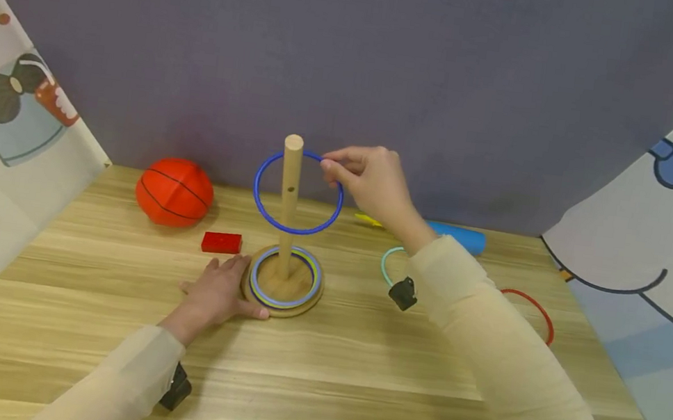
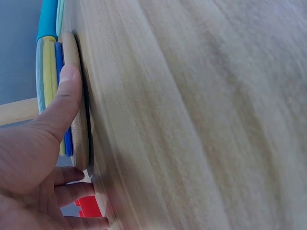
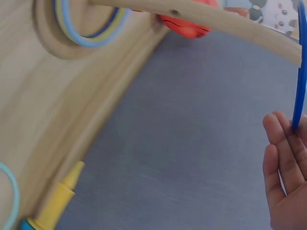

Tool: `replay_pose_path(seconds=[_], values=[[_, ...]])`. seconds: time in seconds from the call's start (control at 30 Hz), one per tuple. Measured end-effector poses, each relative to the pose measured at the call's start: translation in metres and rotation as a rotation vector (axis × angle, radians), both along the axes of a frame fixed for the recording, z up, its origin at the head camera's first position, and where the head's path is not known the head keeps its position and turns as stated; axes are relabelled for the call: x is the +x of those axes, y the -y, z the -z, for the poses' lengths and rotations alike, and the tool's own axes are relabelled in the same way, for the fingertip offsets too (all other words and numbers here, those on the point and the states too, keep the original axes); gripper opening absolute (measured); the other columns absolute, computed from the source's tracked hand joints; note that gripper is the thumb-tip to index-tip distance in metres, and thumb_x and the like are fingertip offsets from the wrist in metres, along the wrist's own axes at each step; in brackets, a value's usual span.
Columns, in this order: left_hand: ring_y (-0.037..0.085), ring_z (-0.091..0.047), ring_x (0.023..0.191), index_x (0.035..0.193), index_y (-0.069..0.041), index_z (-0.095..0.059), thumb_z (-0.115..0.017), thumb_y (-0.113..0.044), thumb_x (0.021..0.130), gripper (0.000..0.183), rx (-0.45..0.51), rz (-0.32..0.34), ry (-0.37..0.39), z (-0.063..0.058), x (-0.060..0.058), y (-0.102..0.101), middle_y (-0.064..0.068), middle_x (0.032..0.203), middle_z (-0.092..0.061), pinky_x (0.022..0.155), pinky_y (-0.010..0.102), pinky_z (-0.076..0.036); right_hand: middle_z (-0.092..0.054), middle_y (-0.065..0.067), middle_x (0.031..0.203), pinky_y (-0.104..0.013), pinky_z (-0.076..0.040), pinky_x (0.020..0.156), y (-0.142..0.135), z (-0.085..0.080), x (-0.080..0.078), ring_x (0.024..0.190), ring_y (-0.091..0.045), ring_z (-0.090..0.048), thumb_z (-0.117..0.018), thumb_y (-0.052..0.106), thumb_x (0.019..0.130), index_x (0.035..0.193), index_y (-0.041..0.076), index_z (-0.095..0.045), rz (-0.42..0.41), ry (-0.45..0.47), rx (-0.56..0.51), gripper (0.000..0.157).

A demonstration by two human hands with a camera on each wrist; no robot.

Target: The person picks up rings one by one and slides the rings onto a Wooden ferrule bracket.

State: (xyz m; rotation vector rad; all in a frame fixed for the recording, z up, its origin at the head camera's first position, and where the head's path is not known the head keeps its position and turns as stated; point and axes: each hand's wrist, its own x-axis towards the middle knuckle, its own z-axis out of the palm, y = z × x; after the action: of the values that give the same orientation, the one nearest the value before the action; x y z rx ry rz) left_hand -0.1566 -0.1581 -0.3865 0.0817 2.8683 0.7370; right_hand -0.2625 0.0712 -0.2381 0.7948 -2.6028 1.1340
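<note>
A wooden post (image 1: 290, 197) stands upright on a round base (image 1: 273, 312). Light blue, yellow and dark blue rings (image 2: 50, 72) lie stacked on the base around the post. My right hand (image 1: 372, 179) pinches the far right side of a dark blue ring (image 1: 292, 230), which hangs tilted at the post's upper part. In the right wrist view this ring is nearly edge-on at the post's tip. My left hand (image 1: 219, 290) rests against the left side of the base, thumb along its front edge and fingers spread over the tabletop.
A red ball (image 1: 174, 194) and a red block (image 1: 222, 243) lie at the left. On the right are a blue cylinder (image 1: 459, 238) with a yellow tip, a mint ring (image 1: 387, 262) and a red ring (image 1: 536, 304). A grey wall (image 1: 342, 63) rises behind.
</note>
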Motion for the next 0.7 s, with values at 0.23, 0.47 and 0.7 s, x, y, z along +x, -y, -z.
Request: replay_pose_path(seconds=[0.23, 0.47, 0.7], values=[[0.061, -0.020, 0.143, 0.155, 0.000, -0.034, -0.091, -0.050, 0.069, 0.115, -0.017, -0.014, 0.015, -0.003, 0.001, -0.001, 0.028, 0.158, -0.032, 0.085, 0.094, -0.015, -0.077, 0.003, 0.081, -0.026, -0.052, 0.069, 0.000, 0.037, 0.002, 0.084, -0.010, -0.075, -0.072, 0.026, 0.097, 0.108, 0.009, -0.080, -0.012, 0.049, 0.034, 0.022], [0.060, -0.020, 0.143, 0.156, 0.002, -0.033, -0.090, -0.052, 0.069, 0.118, -0.033, -0.016, 0.017, -0.001, -0.001, -0.001, 0.027, 0.159, -0.032, 0.085, 0.094, -0.015, -0.077, 0.000, 0.082, -0.029, -0.056, 0.071, -0.004, 0.068, 0.005, 0.085, -0.013, -0.075, -0.071, 0.023, 0.097, 0.108, 0.007, -0.080, -0.007, 0.130, 0.026, 0.021], [0.060, -0.018, 0.144, 0.158, 0.000, -0.031, -0.089, -0.052, 0.071, 0.117, -0.035, -0.017, 0.023, 0.001, 0.001, -0.001, 0.024, 0.161, -0.031, 0.086, 0.094, -0.015, -0.077, 0.001, 0.081, -0.023, -0.046, 0.058, -0.005, 0.097, 0.008, 0.073, -0.010, -0.071, -0.069, 0.022, 0.099, 0.107, 0.005, -0.080, -0.015, 0.181, 0.028, 0.022]])
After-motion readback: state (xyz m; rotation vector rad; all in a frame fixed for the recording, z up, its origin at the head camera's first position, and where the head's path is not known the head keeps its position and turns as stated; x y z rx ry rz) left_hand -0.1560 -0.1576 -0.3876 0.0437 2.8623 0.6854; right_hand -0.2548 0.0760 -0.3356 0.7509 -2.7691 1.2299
